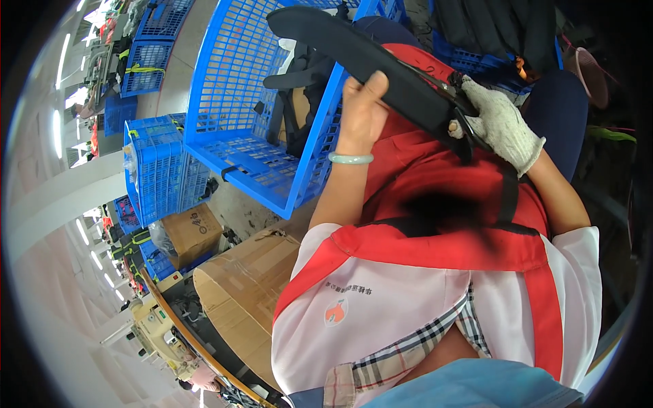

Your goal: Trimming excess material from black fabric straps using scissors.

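My left hand (365, 109), bare and with a pale bangle at the wrist, is closed on a long, curved black padded strip (367, 58). Its thumb lies on top of the strip, which slants across my lap from upper left to lower right. My right hand (500, 122) wears a white knitted glove with bare fingertips. It is closed at the strip's lower end, around a slim dark tool (454, 87) with metal parts; the tool's exact kind is partly hidden. Under the strip lies my red apron (415, 156).
Left of my lap a large blue plastic crate (231, 88) leans tilted, with several black strips (299, 102) inside. More blue crates (160, 166), a cardboard box (192, 234) and a bent cardboard sheet (248, 285) stand farther left. Black pieces (493, 30) fill another crate at the upper right.
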Available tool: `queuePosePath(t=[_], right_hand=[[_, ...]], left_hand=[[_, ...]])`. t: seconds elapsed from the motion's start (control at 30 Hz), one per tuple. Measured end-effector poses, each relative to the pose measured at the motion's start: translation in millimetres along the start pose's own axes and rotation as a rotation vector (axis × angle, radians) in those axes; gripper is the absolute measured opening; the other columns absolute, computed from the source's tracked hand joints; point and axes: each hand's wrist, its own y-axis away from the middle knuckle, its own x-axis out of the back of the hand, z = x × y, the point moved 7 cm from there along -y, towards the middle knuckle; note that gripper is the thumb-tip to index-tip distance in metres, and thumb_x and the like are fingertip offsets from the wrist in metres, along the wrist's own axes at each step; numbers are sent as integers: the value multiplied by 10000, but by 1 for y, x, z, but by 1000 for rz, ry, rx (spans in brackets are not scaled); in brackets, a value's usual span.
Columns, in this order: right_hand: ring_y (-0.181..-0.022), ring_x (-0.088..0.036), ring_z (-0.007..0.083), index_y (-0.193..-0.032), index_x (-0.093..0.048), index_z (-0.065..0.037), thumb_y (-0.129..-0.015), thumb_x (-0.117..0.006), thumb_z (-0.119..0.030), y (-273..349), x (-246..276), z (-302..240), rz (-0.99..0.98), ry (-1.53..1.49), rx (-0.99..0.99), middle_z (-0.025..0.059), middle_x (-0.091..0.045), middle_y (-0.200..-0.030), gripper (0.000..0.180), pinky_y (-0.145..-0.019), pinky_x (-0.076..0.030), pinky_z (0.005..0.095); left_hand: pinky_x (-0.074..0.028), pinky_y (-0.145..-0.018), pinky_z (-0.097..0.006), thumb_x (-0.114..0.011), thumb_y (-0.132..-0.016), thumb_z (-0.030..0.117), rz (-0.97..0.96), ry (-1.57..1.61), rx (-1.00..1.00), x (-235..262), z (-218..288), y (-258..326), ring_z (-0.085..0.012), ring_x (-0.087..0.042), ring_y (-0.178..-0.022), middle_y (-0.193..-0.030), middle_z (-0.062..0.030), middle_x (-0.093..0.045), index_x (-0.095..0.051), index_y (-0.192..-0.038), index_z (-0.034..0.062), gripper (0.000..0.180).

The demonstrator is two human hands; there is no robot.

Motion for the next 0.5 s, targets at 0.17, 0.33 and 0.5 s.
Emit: queuePosePath(t=[0.17,0.33,0.5], right_hand=[[-687,-591,382,-1021,-552,37,-737,-753,-461,-3,-6,0,54,40,66,212,-577,-728,607,-626,-451,399],[-705,-588,390,-1063,-555,36,-733,-750,-463,-3,-3,-4,59,197,116,222,-583,-744,629,-631,-448,412],[-673,-511,121,-1075,-524,25,-787,-742,-170,-6,-4,0,14,155,89,92,-570,-757,410,-617,-434,298]], left_hand=[[-480,-872,-291,-685,-830,33,37,-97,-122,1,2,-3,-146,-615,-898,-983,-46,-652,-629,-1038,25,215],[-474,-864,-282,-692,-815,3,28,-84,-94,-3,-6,0,-138,-614,-911,-980,-40,-658,-643,-1013,40,208],[-484,-852,-284,-704,-802,0,31,-61,-68,-4,-8,0,-141,-622,-902,-980,-40,-663,-640,-1024,39,234]])
